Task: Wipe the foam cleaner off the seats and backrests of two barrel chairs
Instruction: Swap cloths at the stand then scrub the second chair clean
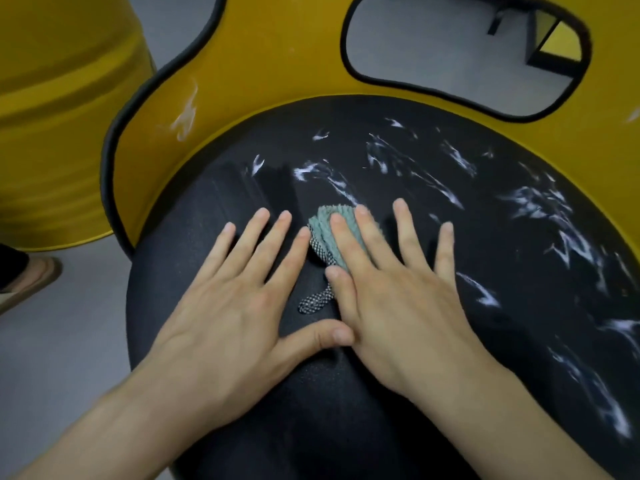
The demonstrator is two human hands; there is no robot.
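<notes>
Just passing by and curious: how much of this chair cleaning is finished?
Done: the left of the black seat looks foam-free. In hand: the right hand presses a green cloth onto it, the left hand flat alongside. Left: foam streaks over the seat's right side and a smear on the yellow backrest.

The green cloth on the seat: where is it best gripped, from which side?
Probably the bunched green body of the cloth, pinched from above at its left edge: folds stand up there, clear of the right hand pressing it flat. The checkered tail is free, but thin.
</notes>
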